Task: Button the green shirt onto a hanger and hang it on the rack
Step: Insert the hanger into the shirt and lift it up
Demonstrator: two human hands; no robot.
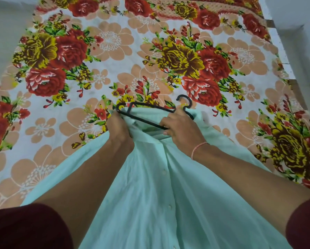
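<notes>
A pale mint-green shirt (150, 194) lies lengthwise on the bed, its collar end away from me and a row of small buttons running down its front. A black plastic hanger (147, 106) sits at the collar end, its hook pointing to the upper right and part of its frame tucked into the shirt's neck. My left hand (119, 131) is closed on the shirt fabric at the hanger's left shoulder. My right hand (179, 129) grips the hanger's lower bar together with the shirt's right side. The rack is not in view.
A bedsheet (114, 56) printed with large red, yellow and peach flowers covers the bed. Its right edge (283, 56) shows a bare white mattress strip, with grey floor beyond. More grey floor (3, 33) lies to the left of the bed.
</notes>
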